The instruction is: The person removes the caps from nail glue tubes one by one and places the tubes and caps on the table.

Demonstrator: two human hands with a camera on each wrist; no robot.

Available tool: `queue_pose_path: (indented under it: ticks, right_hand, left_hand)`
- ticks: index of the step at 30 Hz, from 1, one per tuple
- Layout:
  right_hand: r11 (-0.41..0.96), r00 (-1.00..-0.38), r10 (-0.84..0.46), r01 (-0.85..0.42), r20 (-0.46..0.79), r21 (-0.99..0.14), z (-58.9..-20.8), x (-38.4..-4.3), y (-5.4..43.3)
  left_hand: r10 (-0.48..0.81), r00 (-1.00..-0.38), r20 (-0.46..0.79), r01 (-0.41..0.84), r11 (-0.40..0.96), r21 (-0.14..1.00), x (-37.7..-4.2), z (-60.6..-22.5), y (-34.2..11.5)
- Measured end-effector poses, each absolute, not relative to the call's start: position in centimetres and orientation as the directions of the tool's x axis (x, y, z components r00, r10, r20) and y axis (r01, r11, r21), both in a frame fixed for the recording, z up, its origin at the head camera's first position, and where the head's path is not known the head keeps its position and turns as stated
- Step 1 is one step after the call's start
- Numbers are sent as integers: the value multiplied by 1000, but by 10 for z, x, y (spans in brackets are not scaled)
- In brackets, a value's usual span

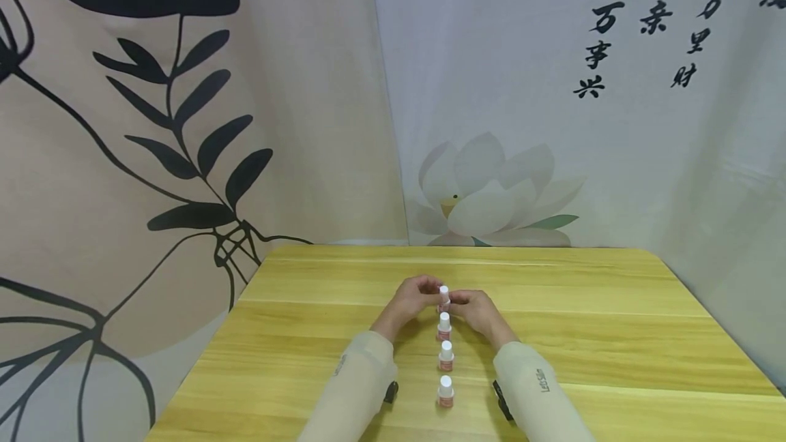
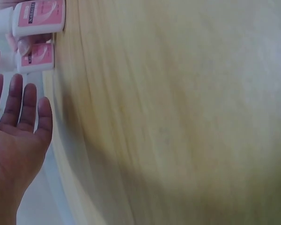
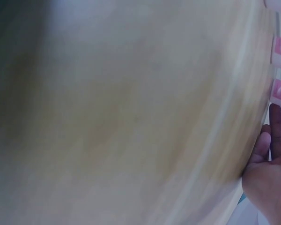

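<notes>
Small white bottles with white caps and pink labels stand upright in a line running away from me in the head view. My right hand (image 1: 480, 310) pinches the farthest bottle (image 1: 444, 294) at its right side, thumb and finger against it. On the other side, my left hand (image 1: 414, 300) is close by with its fingers loosely spread. The left wrist view shows that palm (image 2: 18, 145) with relaxed fingers and a fingertip in front of the far bottle's pink label (image 2: 40, 55). Nearer to me stand a second bottle (image 1: 444, 327), a third bottle (image 1: 446, 356) and the nearest bottle (image 1: 445, 391).
The bottles stand on a yellow wood-grain table (image 1: 276, 360), between my two forearms. Behind its far edge hangs a pale curtain (image 1: 331, 121) with dark leaves, a lotus and writing. Dark wrist straps (image 1: 502, 400) show under the sleeves.
</notes>
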State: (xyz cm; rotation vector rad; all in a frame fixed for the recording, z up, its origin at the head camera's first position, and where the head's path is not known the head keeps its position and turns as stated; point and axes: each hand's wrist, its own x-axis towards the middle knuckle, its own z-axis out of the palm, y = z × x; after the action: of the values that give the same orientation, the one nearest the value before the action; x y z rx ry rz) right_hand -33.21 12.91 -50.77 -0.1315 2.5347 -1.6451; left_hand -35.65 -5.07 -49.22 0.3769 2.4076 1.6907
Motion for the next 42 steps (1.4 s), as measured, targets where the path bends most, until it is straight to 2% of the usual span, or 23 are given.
queue_pose_path:
  ticks: [30, 42]
  right_hand:
    - [408, -990, -133, -19, -39, -913, -508, -331, 128]
    - [411, -988, -143, -13, -50, -912, -506, -330, 127]
  left_hand:
    - [280, -960, -2, 89, 313, 945, -357, -495, -47]
    - [313, -949, -17, 90, 322, 942, -358, -494, -53]
